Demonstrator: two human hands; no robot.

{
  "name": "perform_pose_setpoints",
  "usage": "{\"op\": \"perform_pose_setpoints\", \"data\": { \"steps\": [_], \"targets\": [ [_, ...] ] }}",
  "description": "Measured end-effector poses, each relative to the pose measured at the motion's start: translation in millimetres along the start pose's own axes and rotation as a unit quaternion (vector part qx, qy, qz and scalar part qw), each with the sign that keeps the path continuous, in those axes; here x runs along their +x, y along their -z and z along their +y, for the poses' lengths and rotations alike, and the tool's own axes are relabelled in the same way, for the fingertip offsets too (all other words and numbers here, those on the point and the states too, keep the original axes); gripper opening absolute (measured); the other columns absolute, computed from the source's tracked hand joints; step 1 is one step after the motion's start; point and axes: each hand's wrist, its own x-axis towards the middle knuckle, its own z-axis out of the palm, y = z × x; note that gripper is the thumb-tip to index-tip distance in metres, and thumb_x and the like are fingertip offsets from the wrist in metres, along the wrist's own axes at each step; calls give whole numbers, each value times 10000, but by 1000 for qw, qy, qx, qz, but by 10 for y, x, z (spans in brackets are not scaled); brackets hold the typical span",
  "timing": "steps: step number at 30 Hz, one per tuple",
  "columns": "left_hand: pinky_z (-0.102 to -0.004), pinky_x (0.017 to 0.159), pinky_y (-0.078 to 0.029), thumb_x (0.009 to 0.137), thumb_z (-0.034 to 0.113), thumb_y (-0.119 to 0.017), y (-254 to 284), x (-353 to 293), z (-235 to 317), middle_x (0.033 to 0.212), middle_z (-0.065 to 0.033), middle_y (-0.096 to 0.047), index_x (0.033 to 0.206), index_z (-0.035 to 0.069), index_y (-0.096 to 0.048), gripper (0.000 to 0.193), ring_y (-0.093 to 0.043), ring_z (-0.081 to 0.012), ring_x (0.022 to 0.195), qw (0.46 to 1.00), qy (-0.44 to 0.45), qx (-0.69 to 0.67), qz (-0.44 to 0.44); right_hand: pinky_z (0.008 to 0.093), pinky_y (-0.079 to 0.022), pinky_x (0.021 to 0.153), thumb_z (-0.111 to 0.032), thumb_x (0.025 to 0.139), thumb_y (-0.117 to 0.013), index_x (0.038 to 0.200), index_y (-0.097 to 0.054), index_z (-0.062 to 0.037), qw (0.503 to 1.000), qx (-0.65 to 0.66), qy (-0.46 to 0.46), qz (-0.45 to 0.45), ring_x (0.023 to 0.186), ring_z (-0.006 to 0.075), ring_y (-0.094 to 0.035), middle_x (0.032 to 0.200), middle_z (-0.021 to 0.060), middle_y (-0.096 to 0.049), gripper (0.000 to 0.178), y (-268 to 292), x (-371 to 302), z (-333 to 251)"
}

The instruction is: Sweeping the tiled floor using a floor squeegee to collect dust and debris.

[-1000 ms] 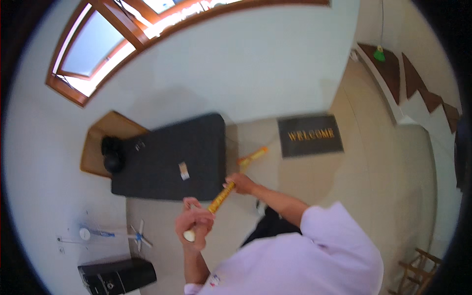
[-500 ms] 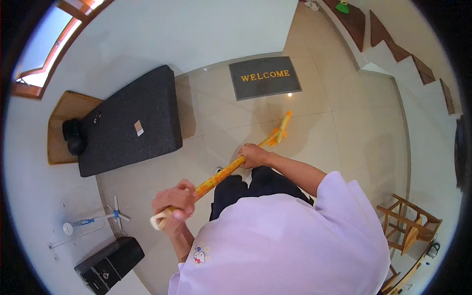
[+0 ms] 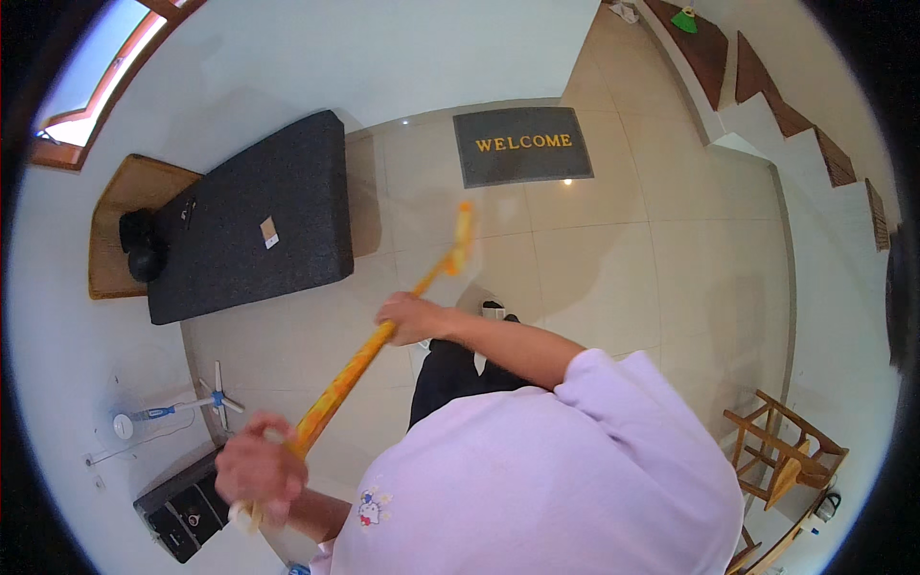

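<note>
My left hand [image 3: 261, 470] is closed round the upper end of a broom [image 3: 345, 383], whose long stick is patterned yellow and orange. A pale end cap pokes out below that hand. Further down the stick, my right hand [image 3: 412, 318] grips it from above. The narrow yellow-orange broom head [image 3: 462, 240] is blurred, low over or on the tiled floor [image 3: 585, 264]; contact cannot be made out. The broom slants from near left to far right, passing left of my legs.
A dark grey mattress-like block [image 3: 278, 211] stands at the left, with a fan [image 3: 218, 396] and a black speaker-like box [image 3: 192, 508] nearer. A grey doormat [image 3: 524, 146] lies ahead. Stairs [image 3: 781, 115] rise at the right. A wooden stool [image 3: 786, 450] is at the near right.
Both hands and the broom have swung left. The broom head has crossed the floor from right of my legs' line to the left, now below the doormat's left edge. My grip stays closed.
</note>
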Motion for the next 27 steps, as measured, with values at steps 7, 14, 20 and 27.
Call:
{"op": "perform_pose_setpoints", "data": {
  "steps": [7,14,20,27],
  "targets": [
    [-379,722,-362,646,182,-575,-629,-494,-946,511,-44,-489,627,32,-546,155,-439,-110,462,960,243,-131,37,389,-409,580,-266,555,-578,648,-564,-87,954,-141,-177,-197,621,293,-517,621,111,-538,202,467,-1417,928],
    [-357,654,-364,685,320,-508,-27,-127,-249,463,-2,-427,675,88,-559,238,-351,-100,370,993,24,41,107,389,-426,603,-256,556,-561,623,-571,-43,968,-110,-149,-171,660,293,-531,665,134,-549,224,598,-291,7],
    [-287,567,-342,753,470,-408,-516,255,15,404,24,-439,641,105,-544,406,-412,-110,357,986,-63,132,-82,389,-423,539,-163,517,-545,545,-517,-60,997,9,79,1,591,311,-519,572,114,-521,111,317,345,352],
    [-346,675,-355,718,388,-506,-897,231,-519,486,-21,-475,594,72,-521,340,-456,-116,415,990,112,47,-68,377,-382,622,-220,507,-607,629,-507,-90,992,-37,-118,1,678,288,-487,658,96,-519,204,560,-682,969]
  ]
}}
